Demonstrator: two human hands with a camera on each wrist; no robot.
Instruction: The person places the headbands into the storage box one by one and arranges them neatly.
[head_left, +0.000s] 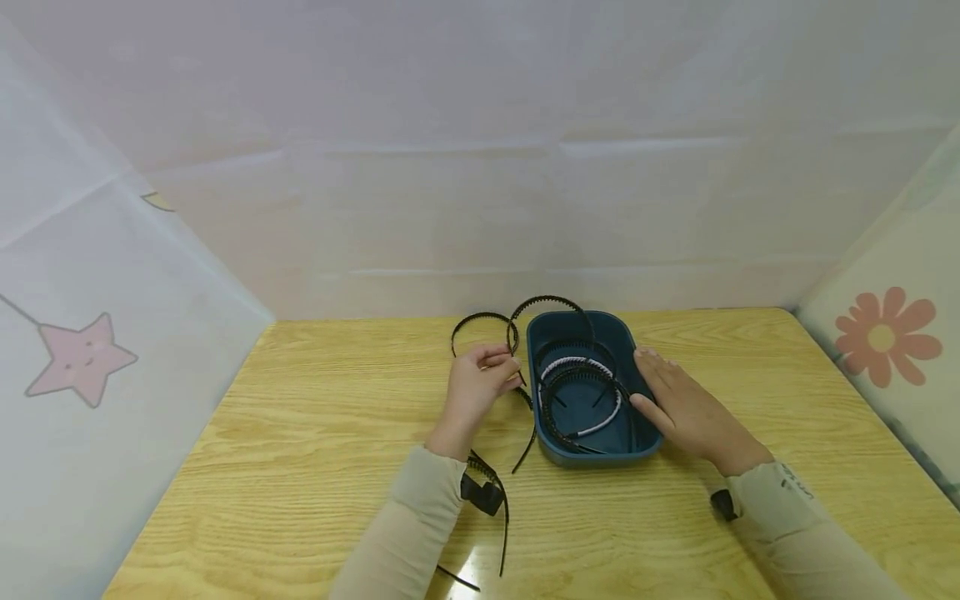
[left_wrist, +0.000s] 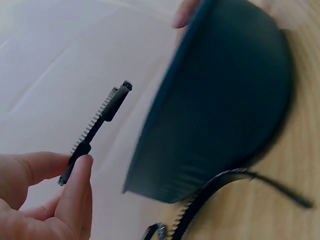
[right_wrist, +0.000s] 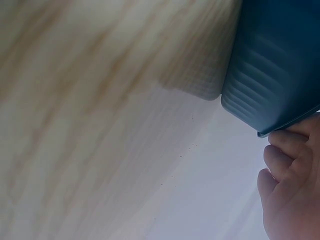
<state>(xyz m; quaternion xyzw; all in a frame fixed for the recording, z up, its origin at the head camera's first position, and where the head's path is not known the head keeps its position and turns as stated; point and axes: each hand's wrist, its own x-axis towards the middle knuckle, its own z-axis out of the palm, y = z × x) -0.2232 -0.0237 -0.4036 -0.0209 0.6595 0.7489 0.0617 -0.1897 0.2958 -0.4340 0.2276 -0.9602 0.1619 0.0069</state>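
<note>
My left hand (head_left: 480,385) pinches a thin black toothed headband (head_left: 551,298) between thumb and fingers. Its arch rises over the back left of a dark blue plastic bin (head_left: 600,460), overlapping the bin in the head view. The left wrist view shows this headband (left_wrist: 95,125) nearly edge-on, with its fine teeth along one side. On the bin's right rim rests my right hand (head_left: 690,412), its fingers fairly straight and the thumb at the edge. Inside the bin lie several black headbands (head_left: 551,417) and a white-and-black wrapped one (head_left: 600,423).
Another black headband (head_left: 483,314) stands behind my left hand. More lie left of the bin, one beside its wall (left_wrist: 200,195) and one partly under my left forearm (head_left: 506,521). The wooden table (head_left: 322,450) meets pale cloth walls (head_left: 420,217) at the back and sides.
</note>
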